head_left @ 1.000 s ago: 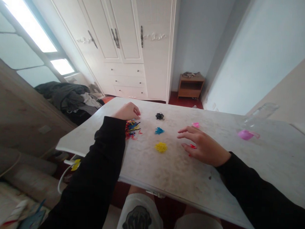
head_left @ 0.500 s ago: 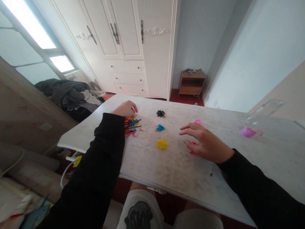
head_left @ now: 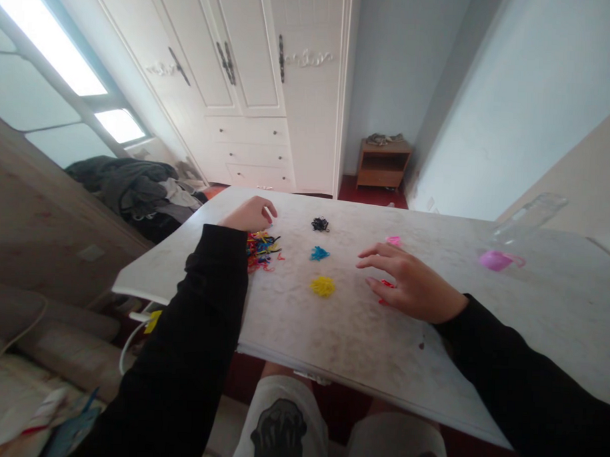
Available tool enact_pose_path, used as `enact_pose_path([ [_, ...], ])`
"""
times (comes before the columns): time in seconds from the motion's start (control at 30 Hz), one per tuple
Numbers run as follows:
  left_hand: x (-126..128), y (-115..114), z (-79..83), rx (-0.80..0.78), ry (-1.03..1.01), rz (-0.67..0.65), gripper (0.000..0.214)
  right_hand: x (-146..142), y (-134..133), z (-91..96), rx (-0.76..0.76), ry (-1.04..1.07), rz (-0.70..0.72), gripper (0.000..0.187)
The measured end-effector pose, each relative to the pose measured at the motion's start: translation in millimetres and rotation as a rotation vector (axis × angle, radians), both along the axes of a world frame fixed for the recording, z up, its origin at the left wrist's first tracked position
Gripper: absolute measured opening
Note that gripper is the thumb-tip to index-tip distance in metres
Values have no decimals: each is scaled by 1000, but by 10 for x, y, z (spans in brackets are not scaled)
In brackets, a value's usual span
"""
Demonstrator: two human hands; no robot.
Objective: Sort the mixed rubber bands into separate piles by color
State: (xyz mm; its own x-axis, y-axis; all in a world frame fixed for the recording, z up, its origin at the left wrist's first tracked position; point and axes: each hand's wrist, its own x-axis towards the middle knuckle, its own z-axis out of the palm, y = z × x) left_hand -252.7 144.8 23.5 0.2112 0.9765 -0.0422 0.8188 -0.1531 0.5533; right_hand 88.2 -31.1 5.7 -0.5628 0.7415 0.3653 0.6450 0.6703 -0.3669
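Note:
Beside the far edge of a mixed, multicoloured pile of what look like small rubber bands [head_left: 262, 249], my left hand [head_left: 249, 214] is closed with curled fingers; anything between its fingertips is too small to make out. My right hand [head_left: 403, 278] is open, fingers apart and slightly bent, over a red pile [head_left: 386, 284] that it partly covers. Between my hands lie a black pile [head_left: 320, 224], a blue pile [head_left: 319, 253] and a yellow pile [head_left: 323, 286] of similar small bands. A pink pile [head_left: 394, 241] sits just beyond my right fingers.
On the right of the white table [head_left: 292, 321] stands a clear glass bottle [head_left: 533, 216], with a pink-purple object [head_left: 496, 260] by its base. A white wardrobe [head_left: 248, 140] rises behind the table. Dark clothes [head_left: 131, 189] are heaped at the left.
The view has shifted very slightly. My left fingertips have moved a little at the edge of the mixed pile; my right hand stays in place.

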Motion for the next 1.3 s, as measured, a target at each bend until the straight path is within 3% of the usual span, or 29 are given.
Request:
enact_pose_path([
  [0.23,31,-23,32,75,-90,32,24,-2,3,-10,0,-6,5,23],
  [0.4,275,-80,32,239,-359,-201,18,-14,-2,-8,-7,-2,-10,24],
  [0.53,603,-229,-55,134,-620,-425,27,-30,-5,2,-13,4,-12,26],
  [0.67,816,-382,-148,35,-705,-544,32,-31,-1,8,-16,11,-20,32],
  [0.93,919,-531,-149,-10,-814,-630,36,-37,-36,16,6,20,31,42],
  [1.3,1001,-636,-161,-160,-821,-696,37,-76,-63,24,-32,27,113,78],
])
